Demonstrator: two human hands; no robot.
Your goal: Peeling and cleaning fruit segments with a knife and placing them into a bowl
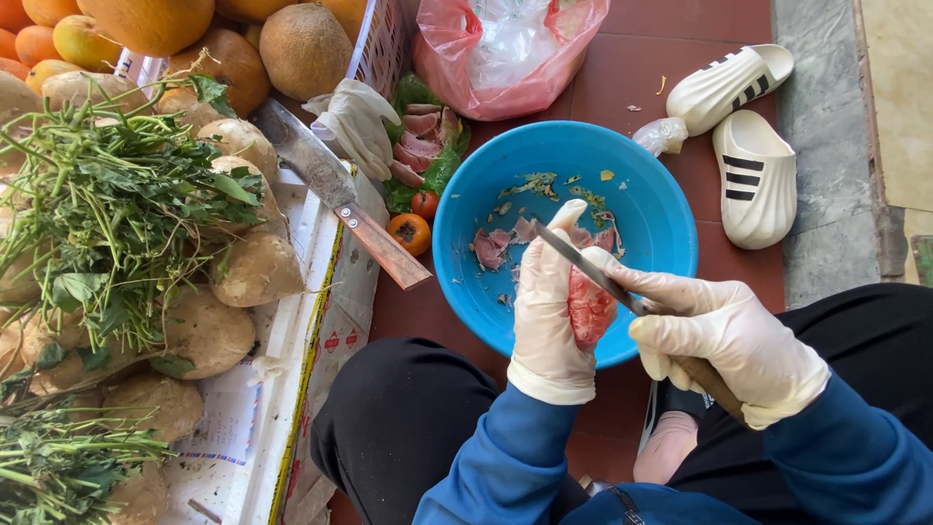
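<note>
My left hand (546,311), in a white glove, holds a piece of raw pink meat (589,307) over the near rim of a blue bowl (653,209). My right hand (727,340), also gloved, grips a knife (583,264) by its wooden handle, and the blade lies across the top of the meat. More pink meat pieces (491,246) and green scraps lie inside the bowl.
A large cleaver (330,185) rests on a box edge at left, beside pale round tubers (255,267) and leafy greens (107,209). Meat slices on a green leaf (420,131), small tomatoes (409,231), a spare glove (355,122), a pink bag (505,49) and white sandals (753,175) lie around.
</note>
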